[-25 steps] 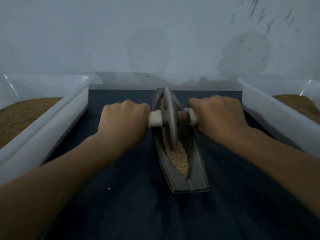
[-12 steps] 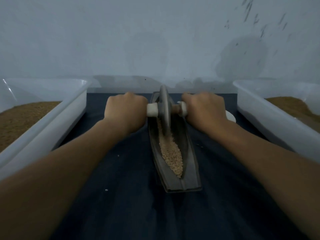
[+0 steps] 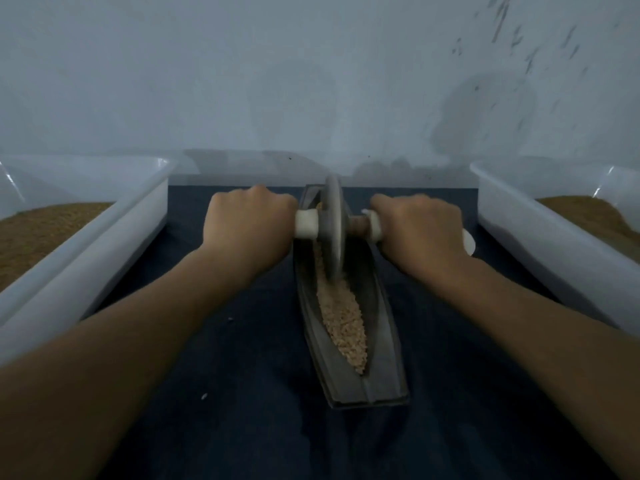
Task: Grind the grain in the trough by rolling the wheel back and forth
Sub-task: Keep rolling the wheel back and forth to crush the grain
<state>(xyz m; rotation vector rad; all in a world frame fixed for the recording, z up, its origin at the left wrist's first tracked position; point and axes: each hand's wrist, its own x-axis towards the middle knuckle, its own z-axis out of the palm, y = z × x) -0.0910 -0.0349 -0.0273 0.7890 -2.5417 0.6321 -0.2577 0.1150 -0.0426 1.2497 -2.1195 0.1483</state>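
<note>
A dark boat-shaped trough (image 3: 382,344) lies lengthwise on the dark cloth, its pointed near end towards me. Pale crushed grain (image 3: 343,320) fills its groove. A grey metal wheel (image 3: 333,230) stands upright in the far part of the trough on a pale axle handle (image 3: 306,223). My left hand (image 3: 247,230) grips the left end of the axle. My right hand (image 3: 420,230) grips the right end, whose tip shows past my knuckles. Both forearms stretch forward.
A white plastic bin (image 3: 114,237) with brown grain stands at the left, another white bin (image 3: 540,237) with brown grain at the right. A pale wall (image 3: 311,81) rises just behind the cloth. A few loose grains (image 3: 204,396) lie on the cloth.
Both hands pushed the wheel away from me, from the trough's middle to its far part, uncovering more grain near me. Over the last half second it stayed near the far end.
</note>
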